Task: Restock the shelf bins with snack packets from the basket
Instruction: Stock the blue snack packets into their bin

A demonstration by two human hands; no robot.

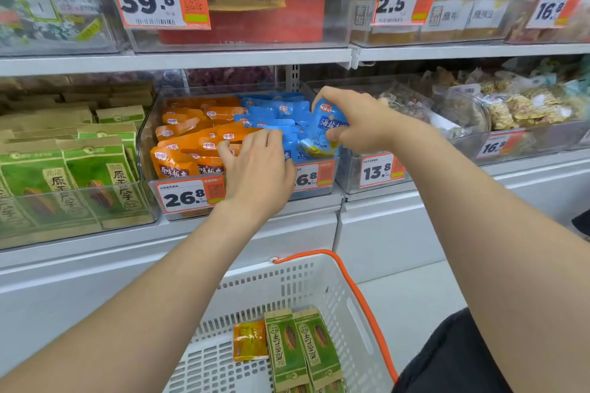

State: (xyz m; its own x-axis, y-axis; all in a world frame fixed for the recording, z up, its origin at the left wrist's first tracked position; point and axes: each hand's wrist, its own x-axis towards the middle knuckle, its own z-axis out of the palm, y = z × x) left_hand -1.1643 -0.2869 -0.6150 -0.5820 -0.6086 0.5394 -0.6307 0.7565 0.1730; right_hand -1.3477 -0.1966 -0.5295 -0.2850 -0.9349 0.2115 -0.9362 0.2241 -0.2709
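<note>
A white shelf (191, 57) w/ clear bins is seen across the whole view, upper row incl. Below it, at bottom centre, a white slotted basket (271, 284) w/ an orange handle is seen; two green packs (300, 348) are laid side by side in it, w/ a small orange pkt (250, 340) just left of them, touching. On the lower shelf row, at left, a bin of upright green-and-kraft bags (79, 175) is seen. Next to it, at centre, a clear bin (145, 140) is filled w/ orange pkts (191, 140) on its left side and blue pkts (274, 108) on its right. The L hand (255, 169) is laid palm-down on the pkts approx. where orange meets blue, fingers bent down onto them, thumb against an orange one; whether anything is pinched can't be told. The R hand (360, 121) is held over the bin's right end, fingers and thumb curled round a blue pkt (325, 128), kept upright just above the blue stack. A price tag (185, 196) marked 26.8 is fixed to the bin front, beside the L wrist.
</note>
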